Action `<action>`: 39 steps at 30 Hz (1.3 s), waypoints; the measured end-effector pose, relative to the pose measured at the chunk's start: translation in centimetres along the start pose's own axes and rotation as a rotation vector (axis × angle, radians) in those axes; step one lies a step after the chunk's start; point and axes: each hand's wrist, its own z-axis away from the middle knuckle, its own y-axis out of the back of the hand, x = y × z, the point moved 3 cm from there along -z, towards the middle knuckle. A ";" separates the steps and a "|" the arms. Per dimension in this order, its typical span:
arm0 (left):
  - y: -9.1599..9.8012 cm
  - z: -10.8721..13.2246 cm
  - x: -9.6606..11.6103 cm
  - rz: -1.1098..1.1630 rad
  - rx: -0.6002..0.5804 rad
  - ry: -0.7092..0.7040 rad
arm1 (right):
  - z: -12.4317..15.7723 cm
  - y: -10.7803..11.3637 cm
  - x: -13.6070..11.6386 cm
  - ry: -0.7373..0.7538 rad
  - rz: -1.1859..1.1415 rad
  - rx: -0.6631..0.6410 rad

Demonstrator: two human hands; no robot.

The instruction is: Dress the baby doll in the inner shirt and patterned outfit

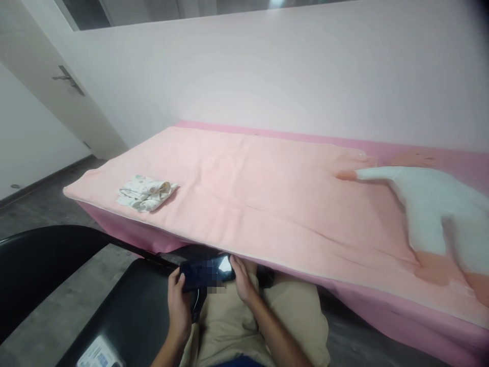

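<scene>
- Black, glossy phone (204, 273): located between the fingers of both hands, turned lengthwise, above the beige shorts (294, 311) and near the tabletop's edge.
- Left hand (179, 298): fingers clamped on the phone's left end, thumb at the front edge.
- Right hand (243, 281): fingers clamped on the phone's right end.
- Grip rationale: a hold at each end probably steadies the phone and leaves most of its face uncovered.
- Pink-covered tabletop (267, 178): beyond the fingers. The folded cloth (147, 193) lies beyond and left of them, probably folded to stay compact; the white-clothed doll-like figure (428, 204) lies well to their right, supported by the surface.
- Black chair (143, 300): left of the left fingers. Its seat bears a white package (100, 352), presumably set there for support.
- Visibility limits: pixelation and glare obscure the screen; fingertips behind the phone are hidden. The package is cut off below, its print unreadable. The figure runs out of view at the right and is blurred.
</scene>
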 end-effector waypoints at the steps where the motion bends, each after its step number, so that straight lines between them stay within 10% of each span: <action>1: 0.0 0.0 0.0 0.016 -0.014 -0.004 | 0.0 -0.1 0.2 -0.017 0.000 0.022; 39: -0.2 -0.6 -0.8 0.085 -0.071 0.076 | -0.6 0.0 1.0 0.020 -0.006 0.006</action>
